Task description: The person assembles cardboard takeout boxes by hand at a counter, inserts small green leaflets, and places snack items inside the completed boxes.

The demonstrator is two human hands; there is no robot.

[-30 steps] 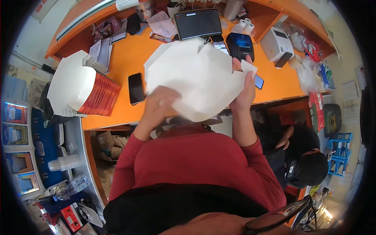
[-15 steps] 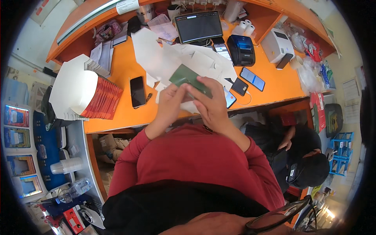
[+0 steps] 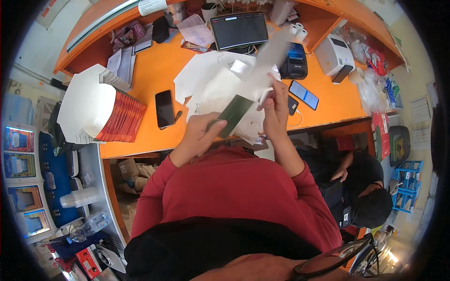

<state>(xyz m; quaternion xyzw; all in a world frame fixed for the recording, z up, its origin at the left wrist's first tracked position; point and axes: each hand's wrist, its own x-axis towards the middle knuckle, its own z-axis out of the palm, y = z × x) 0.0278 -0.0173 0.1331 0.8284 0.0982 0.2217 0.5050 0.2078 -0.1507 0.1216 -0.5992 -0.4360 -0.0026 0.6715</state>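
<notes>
My left hand (image 3: 201,133) is closed on a flat dark green rectangle (image 3: 236,112), with the thumb across its lower end. Its exact kind I cannot make out. Over the desk to the right, my right hand (image 3: 276,107) pinches a white paper piece (image 3: 271,55), which is smeared by motion and reaches up in front of the black printer (image 3: 295,63). Loose white cut-out sheets (image 3: 194,75) lie spread beneath both hands. The two hands are apart.
A black phone (image 3: 164,108) lies left of the sheets, beside a stack of red and white cartons (image 3: 124,117). A tablet screen (image 3: 240,32) stands behind. On the right are another phone (image 3: 304,94), a white device (image 3: 333,55) and a crouching person (image 3: 372,171).
My right hand has left the green rectangle and moved right, carrying the white piece away up and to the right. The green rectangle stays in my left hand, now tilted more steeply.
</notes>
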